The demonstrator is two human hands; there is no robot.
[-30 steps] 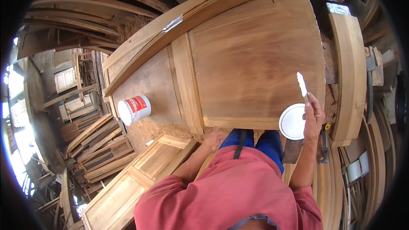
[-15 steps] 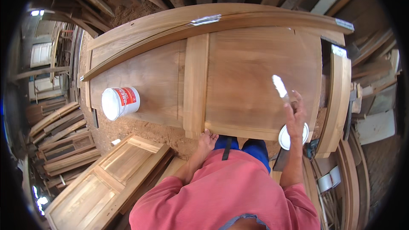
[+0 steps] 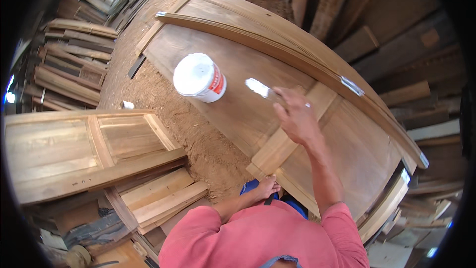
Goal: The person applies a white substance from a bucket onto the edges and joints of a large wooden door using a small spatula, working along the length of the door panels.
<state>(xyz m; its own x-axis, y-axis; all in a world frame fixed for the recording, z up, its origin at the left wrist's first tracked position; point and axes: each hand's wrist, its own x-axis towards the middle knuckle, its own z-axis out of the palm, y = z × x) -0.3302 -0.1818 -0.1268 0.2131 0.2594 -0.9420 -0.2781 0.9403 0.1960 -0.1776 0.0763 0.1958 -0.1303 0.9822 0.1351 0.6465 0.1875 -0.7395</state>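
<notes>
A pale-brown panelled wooden door (image 3: 362, 149) lies flat in front of me. My right hand (image 3: 300, 119) is closed around the handle of a brush (image 3: 258, 88), whose flat end is coated white. The brush is raised over the door, just right of a white bucket (image 3: 192, 77) with a red label. White covers the top of the bucket. My left hand (image 3: 269, 186) grips the door's near edge beside the crossrail (image 3: 287, 144). A long moulded wooden strip (image 3: 267, 47) rests along the door's far side, with a shiny white patch (image 3: 352, 86) on it.
To the left, another panelled door (image 3: 99, 141) lies over stacked boards (image 3: 163, 203). Timber piles (image 3: 74, 64) stand further back. Planks (image 3: 347, 5) lean beyond the far right. Sawdust-brown ground (image 3: 213, 151) shows between the doors, and a narrow wooden piece (image 3: 386, 208) lies past the right end.
My right hand has carried the brush leftward toward the bucket. The view has turned to the left. My left hand stays on the door's near edge.
</notes>
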